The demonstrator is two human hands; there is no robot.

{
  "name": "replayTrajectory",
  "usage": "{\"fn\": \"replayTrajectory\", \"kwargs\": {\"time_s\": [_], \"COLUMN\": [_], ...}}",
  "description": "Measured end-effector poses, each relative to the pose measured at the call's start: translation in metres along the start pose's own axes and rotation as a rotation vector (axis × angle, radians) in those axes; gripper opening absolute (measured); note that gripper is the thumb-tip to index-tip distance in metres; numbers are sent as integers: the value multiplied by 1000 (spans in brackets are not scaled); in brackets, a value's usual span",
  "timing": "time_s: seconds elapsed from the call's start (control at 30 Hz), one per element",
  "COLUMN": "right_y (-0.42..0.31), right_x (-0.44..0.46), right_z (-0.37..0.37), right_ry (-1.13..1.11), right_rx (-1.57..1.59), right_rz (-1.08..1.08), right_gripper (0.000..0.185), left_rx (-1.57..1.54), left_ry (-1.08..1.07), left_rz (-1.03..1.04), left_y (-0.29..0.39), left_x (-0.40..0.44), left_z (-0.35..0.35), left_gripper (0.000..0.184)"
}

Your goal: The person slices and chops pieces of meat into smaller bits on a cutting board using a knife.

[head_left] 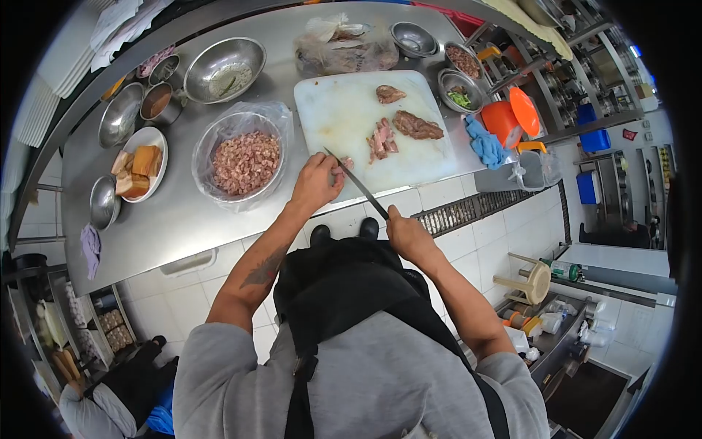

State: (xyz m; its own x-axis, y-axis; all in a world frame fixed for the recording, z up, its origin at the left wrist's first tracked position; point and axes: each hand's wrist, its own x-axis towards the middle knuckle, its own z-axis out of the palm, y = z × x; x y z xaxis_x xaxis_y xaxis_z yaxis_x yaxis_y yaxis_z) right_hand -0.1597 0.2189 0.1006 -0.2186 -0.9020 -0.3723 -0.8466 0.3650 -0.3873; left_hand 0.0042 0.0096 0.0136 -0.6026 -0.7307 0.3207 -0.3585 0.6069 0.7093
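My right hand (pixel 409 235) is wrapped round the handle of a knife (pixel 360 186), whose blade points up and left over the near edge of the white cutting board (pixel 329 110). Beside the blade's tip, my left hand (pixel 318 181) is closed with curled fingers; what they pinch is mostly hidden. A small bit of pink meat (pixel 347 161) shows just past the blade. Farther onto the board lie cut meat strips (pixel 382 140), a larger browned piece of meat (pixel 418 125) and a smaller chunk (pixel 390 94).
Left of the board stands a plastic-lined bowl of diced meat (pixel 245 162). Metal bowls (pixel 224 69) and a plate of browned blocks (pixel 146 170) are farther left. A plastic bag (pixel 344 51) lies behind the board. To its right are a blue cloth (pixel 484 143) and an orange container (pixel 501 124).
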Motion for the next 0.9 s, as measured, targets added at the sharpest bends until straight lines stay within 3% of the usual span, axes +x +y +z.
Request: {"fn": "replayTrajectory", "kwargs": {"time_s": [0.2, 0.37, 0.6, 0.77, 0.9], "right_y": [-16, 9, -20, 3, 3], "right_x": [-26, 4, -22, 0, 12], "right_z": [-28, 14, -31, 18, 9], "right_ry": [-47, 3, -42, -20, -26], "right_rx": [-36, -3, -75, -39, -52], "right_rz": [24, -25, 11, 2, -24], "right_gripper": [19, 20, 19, 18, 18], "left_rx": [-6, -2, -47, -46, -43], "left_ry": [24, 21, 45, 34, 43], "left_rz": [41, 51, 134, 140, 141], "left_y": [-6, -8, -13, -11, -7], "left_x": [-5, -7, -11, -10, -12], "left_z": [1, -2, -1, 0, -3], "left_gripper": [18, 18, 15, 15, 14]}}
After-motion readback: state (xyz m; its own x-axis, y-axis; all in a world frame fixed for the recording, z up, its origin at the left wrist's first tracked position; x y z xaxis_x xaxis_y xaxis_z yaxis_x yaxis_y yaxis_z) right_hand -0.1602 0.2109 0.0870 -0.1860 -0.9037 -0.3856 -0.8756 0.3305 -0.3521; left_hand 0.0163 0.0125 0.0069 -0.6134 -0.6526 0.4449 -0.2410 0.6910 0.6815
